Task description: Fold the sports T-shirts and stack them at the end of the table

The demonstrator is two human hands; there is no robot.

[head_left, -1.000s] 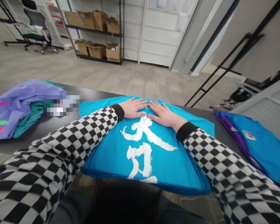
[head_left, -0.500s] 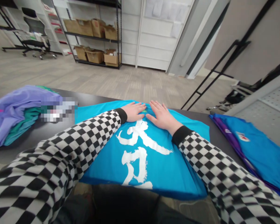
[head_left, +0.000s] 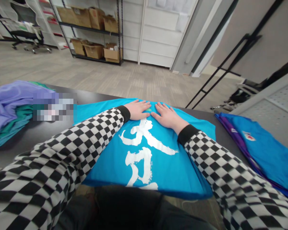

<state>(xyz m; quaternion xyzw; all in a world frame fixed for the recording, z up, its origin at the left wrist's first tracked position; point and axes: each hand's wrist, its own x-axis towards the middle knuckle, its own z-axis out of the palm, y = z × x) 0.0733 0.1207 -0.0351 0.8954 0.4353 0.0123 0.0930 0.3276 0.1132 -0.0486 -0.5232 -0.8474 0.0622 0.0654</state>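
A bright blue T-shirt (head_left: pixel 168 169) with large white brush-style characters lies spread over the table, its near end hanging past the front edge. My left hand (head_left: pixel 138 109) rests flat on the shirt's far part, fingers stretched toward the right. Just to its right, my right hand (head_left: pixel 168 115) lies palm down on the same cloth with its fingers apart. A small green mark shows on the fabric between the two hands. Neither hand grips the cloth. My checkered sleeves cover parts of the shirt's sides.
Purple and green clothes (head_left: pixel 12 105) are heaped on the dark table (head_left: pixel 91 95) at left, beside a blurred-out item. Folded blue and purple garments (head_left: pixel 266 147) lie at the right, near a grey perforated panel (head_left: pixel 276 102). Cardboard boxes (head_left: pixel 93 51) fill a shelf beyond the floor.
My right hand has shifted slightly away from the left, opening a gap at the fingertips. Both hands stay on the shirt. The camera view has moved a little.
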